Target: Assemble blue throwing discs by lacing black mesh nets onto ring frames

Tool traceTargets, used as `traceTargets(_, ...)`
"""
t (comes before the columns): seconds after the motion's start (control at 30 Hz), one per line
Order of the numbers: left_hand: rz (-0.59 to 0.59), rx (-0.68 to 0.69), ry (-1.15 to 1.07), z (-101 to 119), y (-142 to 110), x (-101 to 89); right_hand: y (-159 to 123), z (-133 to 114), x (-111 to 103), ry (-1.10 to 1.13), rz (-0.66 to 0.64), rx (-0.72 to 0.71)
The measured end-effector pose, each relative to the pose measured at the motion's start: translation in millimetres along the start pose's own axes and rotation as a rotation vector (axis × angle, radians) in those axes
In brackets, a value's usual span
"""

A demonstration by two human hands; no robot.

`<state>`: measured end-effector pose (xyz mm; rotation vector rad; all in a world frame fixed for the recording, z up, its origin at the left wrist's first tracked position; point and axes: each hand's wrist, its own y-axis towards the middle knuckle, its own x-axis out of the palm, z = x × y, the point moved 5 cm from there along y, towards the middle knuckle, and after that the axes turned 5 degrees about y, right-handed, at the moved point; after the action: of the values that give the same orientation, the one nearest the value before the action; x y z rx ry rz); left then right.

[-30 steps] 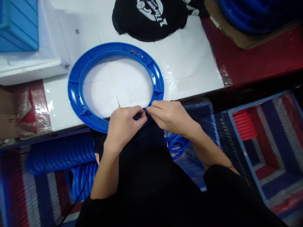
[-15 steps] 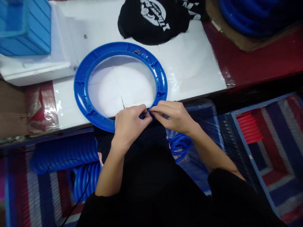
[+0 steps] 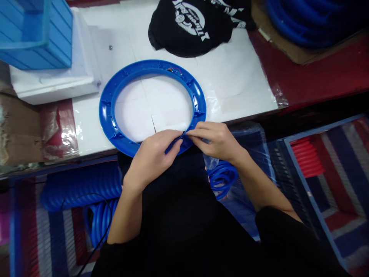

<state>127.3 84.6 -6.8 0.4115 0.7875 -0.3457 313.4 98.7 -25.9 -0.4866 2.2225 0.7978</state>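
A blue plastic ring, with ribs and small posts inside its channel, lies at the near edge of the white-covered table. Small electronic parts with a red wire sit in its far right part. My left hand grips the ring's near side, thumb and fingers on either side of the rim. Close by, my right hand has its thumb and fingertips pinched together at the ring's near right part; what lies between them is too small to make out. A thin pointed metal tool shows inside the ring, partly behind my left hand.
Black printed cloth lies behind the ring. At left a blue bin stands on white foam. A cardboard box with blue rings is at far right. Below the table are coiled blue tubes and a crate with red rings.
The view has shifted slightly, so the table things appear further right. My left thumb and fingers have spread from a tight pinch to a wider hold; my right hand stays pinched.
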Motion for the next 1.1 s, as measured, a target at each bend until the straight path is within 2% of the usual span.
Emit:
traceTargets(0.07, 0.071, 0.050, 0.035, -1, -11, -16.9, 0, 1, -1, 0.028, 0.003, 0.004)
traceTargets(0.17, 0.084, 0.040, 0.130, -12, -29, -36.1, 0, 0, -2, 0.050, -0.004, 0.009)
traceTargets(0.3, 0.110, 0.038, 0.184, -29, -44, -48.7, 1, -5, -4, 0.034, -0.036, 0.025)
traceTargets(0.53, 0.078, 0.049, 0.151, -36, -43, -46.7, 2, -25, -5, -0.256, -0.080, 0.040)
traceTargets(0.67, 0.026, 0.035, 0.168, -34, -39, -48.5, 1, -36, -6, -0.344, 0.025, 0.017)
traceTargets(0.73, -0.009, 0.024, 0.199, -33, -37, -48.7, 1, -38, -3, -0.329, 0.069, 0.012)
traceTargets(0.93, -0.122, -0.008, 0.281, -29, -30, -46.1, 4, -30, 12, -0.164, 0.059, 0.008)
traceTargets(1.1, -0.143, -0.010, 0.311, -27, -29, -44.1, 3, -25, 13, -0.065, 0.066, 0.059)
